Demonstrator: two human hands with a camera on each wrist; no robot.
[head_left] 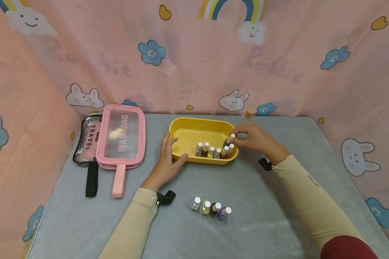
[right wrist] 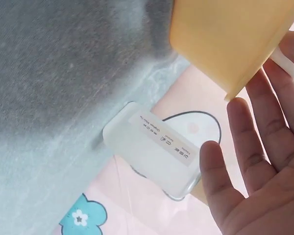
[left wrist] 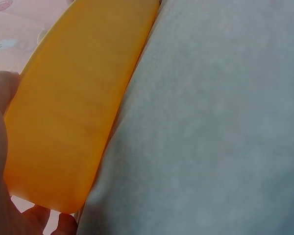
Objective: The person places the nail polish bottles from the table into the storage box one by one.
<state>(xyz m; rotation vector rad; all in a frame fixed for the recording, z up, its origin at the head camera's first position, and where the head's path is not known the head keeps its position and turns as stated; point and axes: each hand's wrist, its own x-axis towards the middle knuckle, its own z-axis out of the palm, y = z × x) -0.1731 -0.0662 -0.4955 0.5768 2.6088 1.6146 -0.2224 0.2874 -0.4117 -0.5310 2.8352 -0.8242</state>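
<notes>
A yellow oval tray (head_left: 186,138) stands near the back of the table. My left hand (head_left: 164,165) grips its left end, thumb at the front rim and fingers around the outer side; the left wrist view shows the tray wall (left wrist: 68,107) close up. Between thumb and fingers, my right hand (head_left: 257,138) pinches a white-capped nail polish bottle (head_left: 227,141) inside the tray's right end. Beside it, several nail polish bottles (head_left: 211,153) line the front wall. In the right wrist view the white cap (right wrist: 285,63) shows partly behind the fingers.
Several more nail polish bottles (head_left: 206,207) stand in a row at the front. A pink clear washbag (head_left: 121,135) overlaps a black-edged clear travel bag (head_left: 85,144) on the left. A frosted bottle (right wrist: 152,147) with a tan cap (head_left: 249,113) stands behind my right hand.
</notes>
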